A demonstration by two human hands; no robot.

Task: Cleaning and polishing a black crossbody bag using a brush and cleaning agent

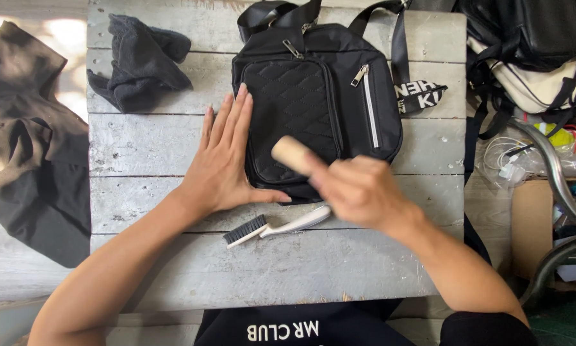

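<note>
The black backpack [320,102] lies flat on the grey plank table [147,147], long axis running 12 to 6 o'clock, straps toward 12. The left hand [221,163] rests open and flat, fingers spread, touching the bag's left edge, at 9 o'clock from its quilted pocket. The right hand [358,189] closes around a pale wooden handle [291,154] over the bag's bottom edge at 6 o'clock; its working end is hidden. A small white-handled brush [275,227] lies just below, near both hands. A dark cloth [140,61] sits at 10 o'clock.
</note>
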